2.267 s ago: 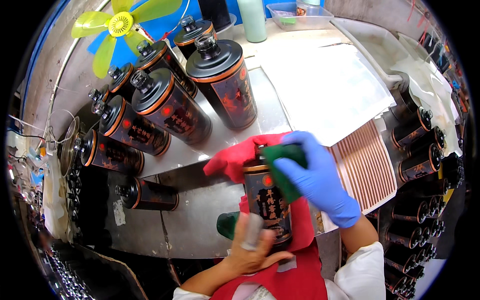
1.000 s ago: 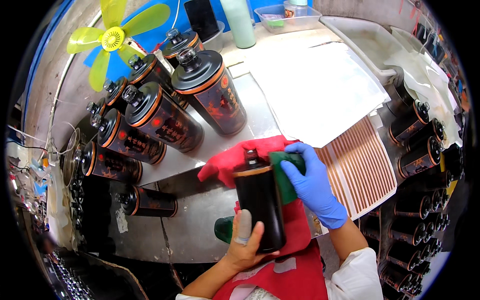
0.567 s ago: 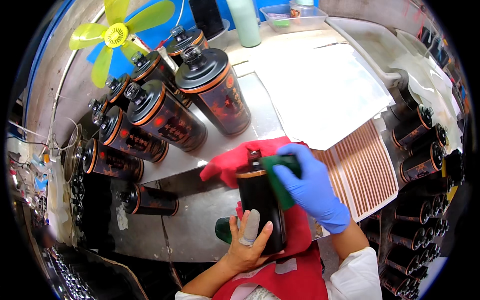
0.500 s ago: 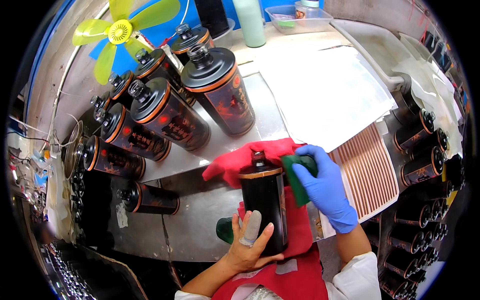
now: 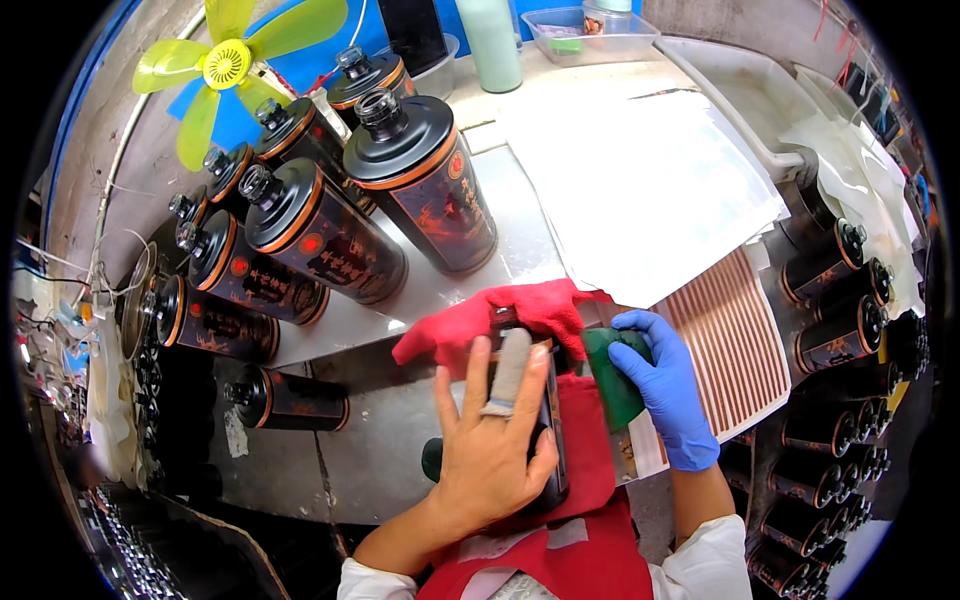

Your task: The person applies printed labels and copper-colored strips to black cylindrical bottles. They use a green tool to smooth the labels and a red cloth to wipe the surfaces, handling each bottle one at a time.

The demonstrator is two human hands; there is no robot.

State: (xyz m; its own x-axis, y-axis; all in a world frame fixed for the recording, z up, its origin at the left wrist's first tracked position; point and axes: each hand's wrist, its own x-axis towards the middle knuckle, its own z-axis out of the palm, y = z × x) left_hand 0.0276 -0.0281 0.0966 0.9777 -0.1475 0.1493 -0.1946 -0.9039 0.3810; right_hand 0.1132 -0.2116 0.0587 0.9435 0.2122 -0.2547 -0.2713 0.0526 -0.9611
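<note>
A black bottle [image 5: 556, 478] with an orange shoulder band lies on red cloth [image 5: 450, 330], its neck pointing away from me. My left hand [image 5: 492, 450] lies over it, fingers stretched and spread, a beige cover on one finger. Much of the bottle is hidden beneath that hand. To its right, my blue-gloved right hand [image 5: 668, 390] grips a flat green scraper [image 5: 612, 385], held apart from the bottle. Another green piece [image 5: 432, 459] shows partly behind my left wrist.
Several finished-looking black bottles [image 5: 420, 200] stand at the left, before a yellow-green fan [image 5: 227, 65]. One bottle [image 5: 300, 399] lies nearer me. White sheets [image 5: 640, 190] and a brown-striped sheet [image 5: 735, 345] lie at the right. More bottles [image 5: 842, 335] fill the right side.
My left hand has moved up from the bottle's lower side to lie across its upper body. My right hand has drawn the green scraper slightly down and right, away from the bottle.
</note>
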